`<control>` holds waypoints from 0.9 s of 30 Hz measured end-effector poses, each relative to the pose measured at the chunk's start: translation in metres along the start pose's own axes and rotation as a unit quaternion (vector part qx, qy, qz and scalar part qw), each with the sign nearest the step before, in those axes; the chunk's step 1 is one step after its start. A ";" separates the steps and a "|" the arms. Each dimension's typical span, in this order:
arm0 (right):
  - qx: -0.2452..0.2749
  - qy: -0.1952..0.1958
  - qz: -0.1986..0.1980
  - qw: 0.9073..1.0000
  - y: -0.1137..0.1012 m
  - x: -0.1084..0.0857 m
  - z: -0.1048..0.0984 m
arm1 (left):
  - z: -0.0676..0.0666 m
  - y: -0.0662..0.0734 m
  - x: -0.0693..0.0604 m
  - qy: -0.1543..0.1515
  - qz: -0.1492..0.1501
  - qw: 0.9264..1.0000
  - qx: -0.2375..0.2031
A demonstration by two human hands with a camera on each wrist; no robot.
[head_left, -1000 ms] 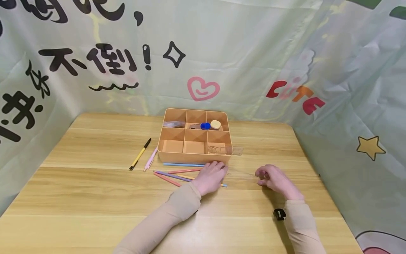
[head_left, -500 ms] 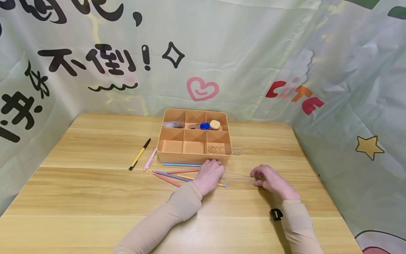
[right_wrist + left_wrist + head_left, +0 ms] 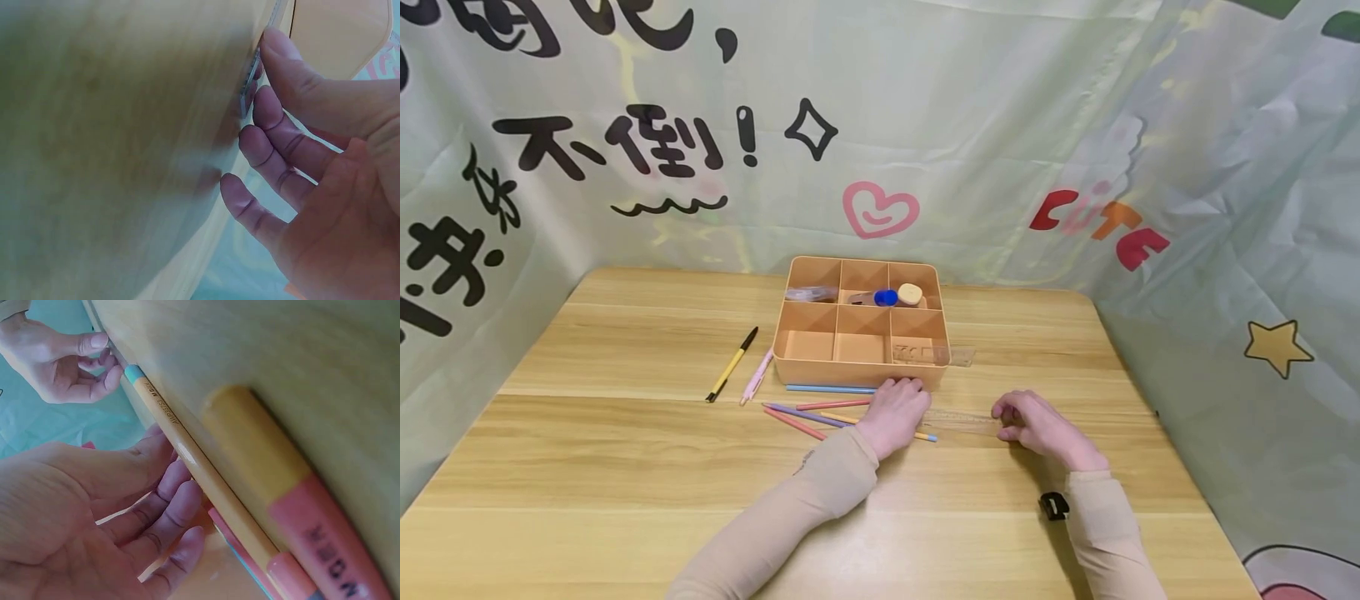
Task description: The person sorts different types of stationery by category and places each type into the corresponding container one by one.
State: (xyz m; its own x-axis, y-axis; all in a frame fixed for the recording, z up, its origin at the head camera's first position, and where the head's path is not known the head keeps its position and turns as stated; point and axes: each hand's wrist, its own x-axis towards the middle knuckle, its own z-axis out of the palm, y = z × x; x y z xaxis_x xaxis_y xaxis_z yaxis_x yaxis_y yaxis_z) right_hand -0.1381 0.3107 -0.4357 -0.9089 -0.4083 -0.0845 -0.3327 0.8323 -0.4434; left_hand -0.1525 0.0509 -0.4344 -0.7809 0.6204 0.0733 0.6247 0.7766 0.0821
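Spanning the gap: a clear plastic ruler [image 3: 958, 421] lies between the person's two hands, on or just above the pale wood-grain tabletop [image 3: 625, 483].
Ruler's long axis: roughly 9 to 3 o'clock in the head view, with the tan six-compartment box [image 3: 861, 373] toward 11 o'clock.
Right hand [image 3: 1048, 429]: at the ruler's 3 o'clock end, thumb and fingers [image 3: 265, 106] pinching it.
Left hand [image 3: 895, 417]: at the 9 o'clock end, fingers [image 3: 181, 506] bent; whether they pinch the ruler cannot be told.
Hidden: the ruler's left end, behind the left hand, which also covers part of a yellow-orange pencil with a blue-green tip [image 3: 200, 469].
Hard to make out: the transparent edges against the wood, and whether the ruler touches it.
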 end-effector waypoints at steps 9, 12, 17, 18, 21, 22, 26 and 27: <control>0.004 0.012 0.007 1.000 -0.001 -0.001 0.001 | 0.001 0.002 0.001 -0.038 -0.013 0.999 0.017; 0.016 0.010 0.031 0.999 -0.003 -0.002 0.000 | 0.001 0.002 0.001 -0.040 -0.016 0.999 0.014; 0.017 0.010 0.039 0.999 -0.003 -0.002 0.000 | 0.002 0.002 0.002 -0.040 -0.015 0.999 0.008; 0.013 0.011 0.036 0.999 -0.003 -0.002 0.000 | 0.002 0.001 0.002 -0.039 -0.013 0.999 0.007; 0.003 0.016 0.030 0.999 -0.003 -0.002 0.000 | 0.004 0.000 0.002 -0.030 -0.011 0.999 0.000; 0.000 0.018 0.031 0.999 -0.003 -0.002 0.000 | 0.004 0.000 0.002 -0.024 -0.012 1.000 -0.005; -0.014 0.036 0.051 0.998 -0.006 -0.003 0.000 | 0.004 -0.002 0.002 -0.001 -0.017 1.000 -0.024; -0.019 0.041 0.059 0.997 -0.006 -0.003 0.000 | 0.005 -0.002 0.002 0.006 -0.018 0.999 -0.027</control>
State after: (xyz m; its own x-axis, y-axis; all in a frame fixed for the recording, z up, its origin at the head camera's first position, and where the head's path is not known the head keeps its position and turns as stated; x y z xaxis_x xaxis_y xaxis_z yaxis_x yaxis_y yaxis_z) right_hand -0.1330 0.3069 -0.4327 -0.9593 -0.2761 -0.0597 -0.2304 0.8871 -0.4000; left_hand -0.1548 0.0511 -0.4389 -0.8031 0.5902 0.0822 0.5957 0.7911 0.1392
